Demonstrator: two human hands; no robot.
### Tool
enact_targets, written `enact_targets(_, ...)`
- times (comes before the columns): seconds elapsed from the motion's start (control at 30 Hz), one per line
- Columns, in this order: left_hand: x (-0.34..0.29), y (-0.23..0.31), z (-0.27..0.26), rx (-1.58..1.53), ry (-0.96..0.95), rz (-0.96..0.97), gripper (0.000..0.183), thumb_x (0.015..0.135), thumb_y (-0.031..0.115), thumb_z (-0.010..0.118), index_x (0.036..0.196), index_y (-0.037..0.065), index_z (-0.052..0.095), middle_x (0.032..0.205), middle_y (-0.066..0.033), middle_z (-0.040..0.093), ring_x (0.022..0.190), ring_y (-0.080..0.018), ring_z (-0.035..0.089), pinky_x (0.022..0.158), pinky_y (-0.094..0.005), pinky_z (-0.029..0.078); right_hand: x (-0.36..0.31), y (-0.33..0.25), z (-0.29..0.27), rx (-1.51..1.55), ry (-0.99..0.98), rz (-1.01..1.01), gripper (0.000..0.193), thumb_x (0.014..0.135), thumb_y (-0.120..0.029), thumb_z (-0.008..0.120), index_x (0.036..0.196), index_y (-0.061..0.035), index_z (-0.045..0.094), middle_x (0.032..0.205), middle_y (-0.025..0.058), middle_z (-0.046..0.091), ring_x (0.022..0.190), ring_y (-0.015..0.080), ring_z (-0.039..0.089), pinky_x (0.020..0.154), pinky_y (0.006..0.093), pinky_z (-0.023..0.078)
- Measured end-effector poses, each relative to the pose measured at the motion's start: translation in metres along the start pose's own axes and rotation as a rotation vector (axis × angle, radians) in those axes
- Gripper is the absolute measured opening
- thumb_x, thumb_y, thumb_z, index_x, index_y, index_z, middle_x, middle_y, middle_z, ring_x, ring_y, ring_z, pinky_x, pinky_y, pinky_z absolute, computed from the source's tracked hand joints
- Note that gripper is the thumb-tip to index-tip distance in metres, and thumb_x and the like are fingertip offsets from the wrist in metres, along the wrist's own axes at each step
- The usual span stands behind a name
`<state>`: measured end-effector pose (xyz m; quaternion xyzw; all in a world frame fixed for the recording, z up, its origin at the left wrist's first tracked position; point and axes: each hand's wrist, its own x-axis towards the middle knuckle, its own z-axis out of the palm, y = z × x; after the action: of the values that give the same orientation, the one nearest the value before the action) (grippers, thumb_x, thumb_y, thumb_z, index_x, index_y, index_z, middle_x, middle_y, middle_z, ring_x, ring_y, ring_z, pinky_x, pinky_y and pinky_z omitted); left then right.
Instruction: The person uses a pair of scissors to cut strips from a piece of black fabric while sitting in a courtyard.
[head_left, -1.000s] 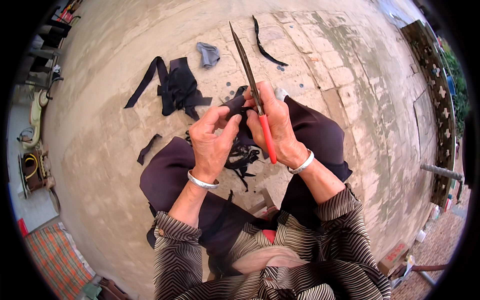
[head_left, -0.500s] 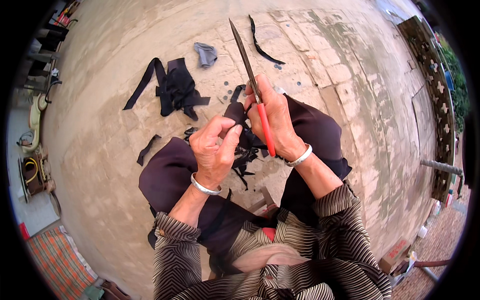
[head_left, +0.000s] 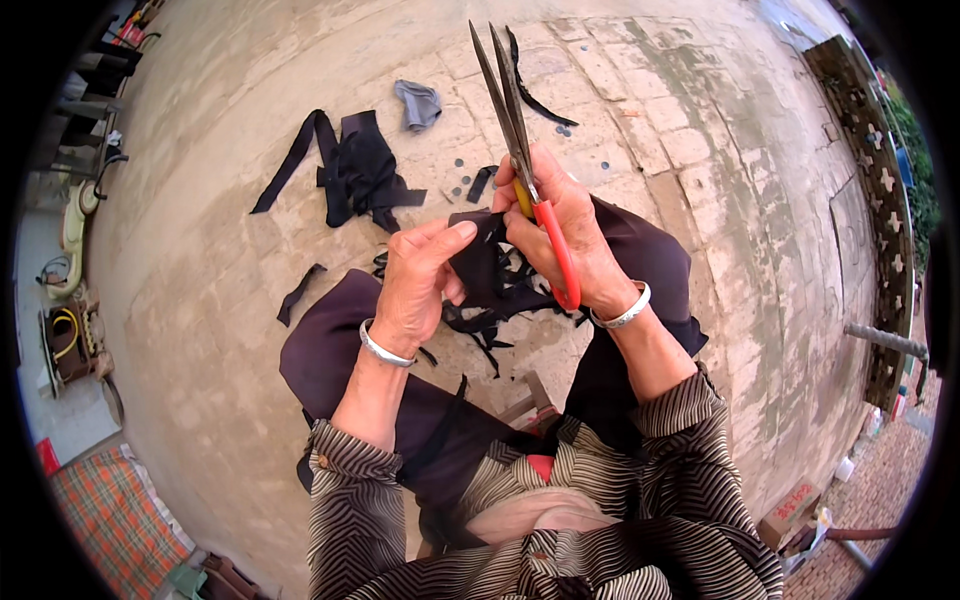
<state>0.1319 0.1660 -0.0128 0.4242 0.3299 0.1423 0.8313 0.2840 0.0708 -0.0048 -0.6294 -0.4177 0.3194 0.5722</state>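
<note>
Between my hands hangs a dark piece of cloth (head_left: 478,262). My left hand (head_left: 412,280) pinches its upper left edge between thumb and fingers. With its fingertips at the cloth's upper right, my right hand (head_left: 562,225) also holds a pair of scissors (head_left: 514,130). The long blades point away from me and stand slightly apart. One handle is red; a bit of yellow shows by the fingers. Below the cloth, dark scraps (head_left: 490,335) lie on the ground between my knees. How my right fingers share the cloth and the scissors is partly hidden.
Further off lie a heap of black cloth (head_left: 362,172), a grey cloth (head_left: 418,105), a black strip (head_left: 535,90) and several small round discs (head_left: 459,180). A short dark strip (head_left: 300,293) lies by my left knee. A low lattice wall (head_left: 870,190) runs along the right.
The scissor blades have parted slightly. My left hand has turned and shifted a little left, and the cloth is now spread wider between my hands.
</note>
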Motion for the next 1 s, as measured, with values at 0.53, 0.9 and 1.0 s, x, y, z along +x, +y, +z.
enact_targets(0.53,0.004,-0.012,-0.002,0.057,0.089,0.18,0.014,0.094,0.015,0.062,0.092,0.002,0.064,0.066,0.0,0.06,0.042,-0.0029,0.043,0.039,-0.0189,0.034,0.001,-0.001,-0.006,-0.007,0.065,0.034,0.031,0.076,0.009,0.053,0.104,-0.0035,0.05,0.08,0.0026,0.055,0.071,0.0109,0.052,0.064,0.0262,0.045)
enact_targets(0.9,-0.001,-0.006,-0.002,0.084,-0.062,0.017,0.01,0.088,0.012,0.062,0.09,0.002,0.064,0.066,0.0026,0.058,0.043,-0.0009,0.037,0.04,-0.0175,0.032,0.003,-0.001,-0.014,0.036,0.12,-0.003,0.034,0.075,0.01,0.051,0.106,-0.0033,0.049,0.08,0.0043,0.055,0.072,0.0095,0.052,0.063,0.0244,0.045)
enact_targets(1.0,-0.002,-0.003,-0.001,0.075,-0.017,0.049,0.009,0.087,0.011,0.063,0.089,0.002,0.064,0.065,0.0028,0.058,0.044,-0.0008,0.038,0.04,-0.0176,0.032,0.005,0.002,-0.012,0.028,0.13,-0.037,0.031,0.078,0.009,0.053,0.106,-0.003,0.048,0.077,0.0036,0.056,0.068,0.0089,0.053,0.06,0.0246,0.045)
